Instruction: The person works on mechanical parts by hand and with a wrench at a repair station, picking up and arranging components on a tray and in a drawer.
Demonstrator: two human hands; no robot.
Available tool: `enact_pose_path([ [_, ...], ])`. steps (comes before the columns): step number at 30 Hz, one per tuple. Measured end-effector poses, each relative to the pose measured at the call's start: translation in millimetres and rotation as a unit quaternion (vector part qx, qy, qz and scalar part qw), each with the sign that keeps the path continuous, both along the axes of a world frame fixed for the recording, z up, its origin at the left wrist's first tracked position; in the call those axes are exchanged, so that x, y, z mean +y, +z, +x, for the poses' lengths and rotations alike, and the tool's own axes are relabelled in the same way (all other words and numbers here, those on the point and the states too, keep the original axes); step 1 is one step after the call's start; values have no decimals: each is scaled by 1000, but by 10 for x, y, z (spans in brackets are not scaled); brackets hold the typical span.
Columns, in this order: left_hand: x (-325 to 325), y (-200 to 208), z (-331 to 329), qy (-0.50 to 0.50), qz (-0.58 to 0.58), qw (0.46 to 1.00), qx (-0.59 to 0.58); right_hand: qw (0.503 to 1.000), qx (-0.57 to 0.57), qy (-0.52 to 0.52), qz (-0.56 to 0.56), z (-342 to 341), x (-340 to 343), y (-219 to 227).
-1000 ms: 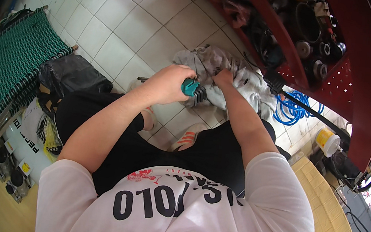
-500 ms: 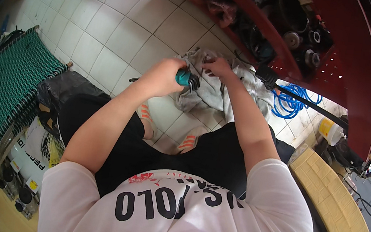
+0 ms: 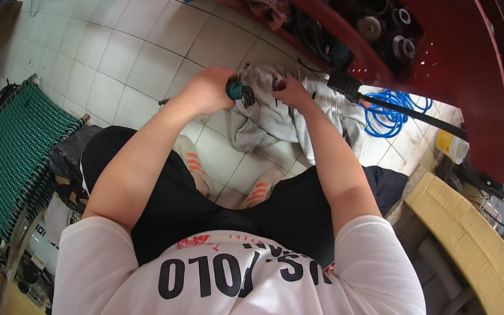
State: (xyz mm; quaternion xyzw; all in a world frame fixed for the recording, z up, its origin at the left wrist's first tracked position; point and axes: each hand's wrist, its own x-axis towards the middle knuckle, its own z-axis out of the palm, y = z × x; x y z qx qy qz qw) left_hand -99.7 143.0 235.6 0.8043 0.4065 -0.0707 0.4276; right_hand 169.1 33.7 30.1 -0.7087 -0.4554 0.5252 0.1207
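Left hand point(image 3: 212, 85): fingers are grasping 1 teal holder point(image 3: 234, 89)
Right hand point(image 3: 293, 93): fingertips are pinching 1 dark piece point(image 3: 275, 85)
Grey cloth point(image 3: 261, 123): is lying on tiled floor point(image 3: 170, 27)

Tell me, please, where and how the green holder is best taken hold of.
I would grip the green holder by its body, from the left, as the left hand does: dark bent rods stick out at its right, where they would likely obstruct a grip.
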Motion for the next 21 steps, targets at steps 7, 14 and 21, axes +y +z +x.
enact_pose_path([
  [7, -11, -7, 28, -27, -35, 999, 18, 999, 14, 30, 10, -162, -12, -68],
  [14, 57, 10, 25, -35, -45, 998, 34, 998, 45, 51, 3, -159, 66, -1],
  [21, 69, -7, -22, -18, -56, 998, 39, 983, 167, -6, -79, -172, 196, 273],
])
